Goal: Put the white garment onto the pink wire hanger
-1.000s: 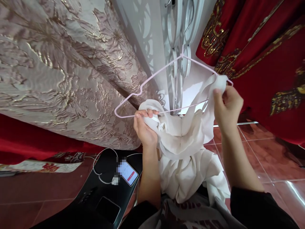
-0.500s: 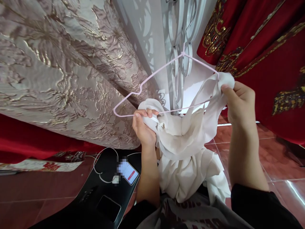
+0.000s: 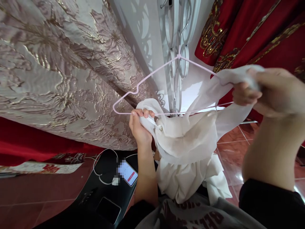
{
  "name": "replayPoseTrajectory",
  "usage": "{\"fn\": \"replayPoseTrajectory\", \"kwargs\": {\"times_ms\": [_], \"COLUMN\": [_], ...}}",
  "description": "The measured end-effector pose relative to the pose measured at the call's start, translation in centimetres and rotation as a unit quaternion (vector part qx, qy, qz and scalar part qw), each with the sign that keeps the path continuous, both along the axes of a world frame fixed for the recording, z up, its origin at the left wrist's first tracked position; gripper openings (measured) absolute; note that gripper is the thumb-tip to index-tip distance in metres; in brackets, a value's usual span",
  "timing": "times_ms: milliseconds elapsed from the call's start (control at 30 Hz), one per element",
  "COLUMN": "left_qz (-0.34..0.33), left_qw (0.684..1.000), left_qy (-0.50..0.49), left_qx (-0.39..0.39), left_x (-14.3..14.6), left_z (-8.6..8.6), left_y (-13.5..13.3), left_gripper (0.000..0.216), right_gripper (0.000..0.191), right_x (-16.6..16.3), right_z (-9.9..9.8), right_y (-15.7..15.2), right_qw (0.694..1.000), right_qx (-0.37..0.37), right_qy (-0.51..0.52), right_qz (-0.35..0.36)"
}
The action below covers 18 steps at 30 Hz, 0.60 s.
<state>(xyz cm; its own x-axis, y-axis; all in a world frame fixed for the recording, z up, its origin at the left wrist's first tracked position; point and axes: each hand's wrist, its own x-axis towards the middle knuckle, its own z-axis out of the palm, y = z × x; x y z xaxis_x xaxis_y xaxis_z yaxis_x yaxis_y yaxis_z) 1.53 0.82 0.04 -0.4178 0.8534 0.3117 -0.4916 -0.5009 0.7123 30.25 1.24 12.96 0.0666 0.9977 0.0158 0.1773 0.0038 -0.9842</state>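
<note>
A pale pink wire hanger (image 3: 157, 71) spans the middle of the view, its metal hook pointing up. From it a cream garment (image 3: 183, 146) with thin, sheer ruffles hangs down in front of my body. My left hand (image 3: 141, 125) is closed around the hanger's lower bar together with the garment's left edge. The hanger's left end sticks out bare past those fingers. My right hand (image 3: 271, 89), blurred by motion, pinches the sheer fabric and stretches it out to the right. That fabric covers the hanger's right end.
Left of me hangs a shiny embossed curtain (image 3: 66, 73), and red fabric with gold trim (image 3: 240, 31) hangs at the right. White scrollwork metal (image 3: 170, 31) stands behind the hanger. A lit phone (image 3: 128, 173) and a dark phone (image 3: 108, 210) lie on a black surface with a white cable.
My right hand has moved outward to the right, drawing the sheer fabric taut. The hanger has shifted slightly left. My left hand keeps its hold, a little further left.
</note>
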Motion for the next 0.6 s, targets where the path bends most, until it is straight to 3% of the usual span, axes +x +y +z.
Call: {"fn": "replayPoseTrajectory", "kwargs": {"times_ms": [67, 133, 200, 333, 467, 533, 600], "left_qz": [-0.014, -0.023, -0.020, -0.002, -0.009, -0.021, -0.028], "left_qw": [1.000, 1.000, 1.000, 1.000, 1.000, 0.999, 0.999], "left_qy": [-0.004, -0.005, -0.001, 0.016, 0.001, -0.023, -0.039], "left_qx": [-0.009, -0.006, 0.005, 0.022, 0.013, 0.007, -0.007], "left_x": [0.3, 0.4, 0.2, -0.5, 0.1, 0.9, 1.8], "left_z": [-0.1, -0.2, -0.3, -0.5, -0.5, -0.6, -0.6], "left_y": [-0.1, -0.2, -0.2, 0.0, 0.1, -0.1, -0.5], "left_gripper": [0.044, 0.043, 0.042, 0.041, 0.042, 0.042, 0.042], "right_gripper": [0.048, 0.050, 0.054, 0.062, 0.024, 0.023, 0.031], "right_x": [-0.3, 0.4, 2.2, 5.5, 1.7, -2.1, -5.2], "right_z": [1.0, 0.7, -1.0, -6.7, -10.5, -11.2, -11.4], "right_y": [0.6, 1.4, 2.1, 1.8, -0.6, -1.6, -1.9], "right_qw": [0.995, 0.984, 0.966, 0.897, 0.896, 0.911, 0.946], "right_qx": [0.026, 0.059, 0.104, 0.174, 0.216, 0.253, 0.249], "right_qy": [0.077, 0.144, 0.207, 0.349, 0.263, 0.197, 0.096], "right_qz": [-0.051, -0.083, -0.119, -0.207, -0.287, -0.260, -0.186]}}
